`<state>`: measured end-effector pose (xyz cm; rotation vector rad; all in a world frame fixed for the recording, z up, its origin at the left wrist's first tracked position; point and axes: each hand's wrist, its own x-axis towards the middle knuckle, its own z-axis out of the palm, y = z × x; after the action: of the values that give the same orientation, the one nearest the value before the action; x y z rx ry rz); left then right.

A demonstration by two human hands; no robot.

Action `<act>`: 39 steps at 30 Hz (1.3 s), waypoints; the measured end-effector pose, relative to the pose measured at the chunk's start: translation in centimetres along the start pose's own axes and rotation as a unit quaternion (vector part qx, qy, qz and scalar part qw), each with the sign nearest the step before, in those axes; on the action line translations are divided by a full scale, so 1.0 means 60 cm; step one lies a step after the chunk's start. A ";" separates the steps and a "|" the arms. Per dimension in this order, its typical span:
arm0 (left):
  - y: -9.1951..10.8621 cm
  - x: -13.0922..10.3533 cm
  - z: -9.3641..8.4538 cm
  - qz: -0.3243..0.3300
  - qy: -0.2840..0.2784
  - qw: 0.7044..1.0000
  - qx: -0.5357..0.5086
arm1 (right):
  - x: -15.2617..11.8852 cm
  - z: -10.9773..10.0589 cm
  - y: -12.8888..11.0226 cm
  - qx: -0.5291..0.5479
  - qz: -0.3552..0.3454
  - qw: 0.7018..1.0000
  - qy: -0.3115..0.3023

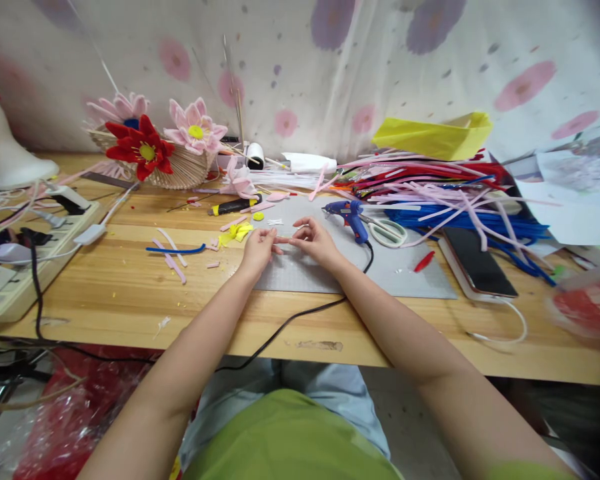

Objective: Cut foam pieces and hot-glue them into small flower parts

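My left hand (260,252) and my right hand (315,241) meet over the grey cutting mat (405,277), fingertips pinched. Between them stretches a short pink piece of pipe cleaner (283,240), partly hidden by the fingers. Left of my left hand lie yellow scraps (237,232) and a small yellow disc (259,216). Just beyond the fingers, small white bits (275,222) rest on the mat. A blue glue gun (347,215) lies to the right of my right hand, beside white-handled scissors (387,232).
Pipe cleaner flowers (143,150) stand at the back left, near a power strip (45,253). A black-and-yellow cutter (235,205) lies behind my left hand. Bundled pipe cleaners (430,187) and a phone (480,260) are on the right. The glue gun's black cord (290,323) crosses the table front.
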<state>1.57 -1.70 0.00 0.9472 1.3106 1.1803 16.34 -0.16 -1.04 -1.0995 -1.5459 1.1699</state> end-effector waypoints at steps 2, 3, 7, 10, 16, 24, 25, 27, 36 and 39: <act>0.001 -0.003 0.002 -0.006 -0.004 1.000 0.003 | -0.003 0.007 0.003 -0.035 -0.015 0.999 -0.015; 0.002 -0.004 0.002 -0.006 -0.002 1.000 0.001 | -0.004 0.010 0.005 -0.053 -0.020 0.998 -0.017; 0.008 -0.008 0.000 -0.015 0.008 1.000 -0.012 | -0.004 0.016 0.011 -0.096 -0.033 0.995 -0.004; 0.009 -0.008 0.002 -0.020 0.014 1.000 -0.020 | -0.003 0.016 0.010 -0.106 -0.039 0.994 0.002; 0.003 -0.001 0.007 0.000 0.038 0.999 -0.036 | -0.004 0.017 0.006 -0.123 -0.044 0.991 -0.009; 0.000 0.025 -0.016 0.099 0.049 0.994 -0.007 | 0.002 -0.018 0.009 -0.150 -0.042 0.988 0.019; -0.003 0.029 -0.020 0.114 0.044 0.992 0.015 | 0.004 -0.028 0.011 -0.150 -0.040 0.987 0.035; -0.008 0.037 -0.024 0.138 0.039 0.988 0.060 | 0.011 -0.048 0.016 -0.149 -0.038 0.986 0.071; 0.001 0.037 -0.023 0.212 0.018 0.870 0.445 | 0.021 -0.084 0.020 -0.139 -0.046 0.978 0.146; 0.003 0.036 -0.028 0.214 -0.009 0.827 0.520 | 0.014 -0.078 0.012 -0.216 -0.038 0.967 0.129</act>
<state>-0.32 0.27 -0.36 2.1189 1.8052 0.6802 20.75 1.67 -0.85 -1.3990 -1.6574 0.6160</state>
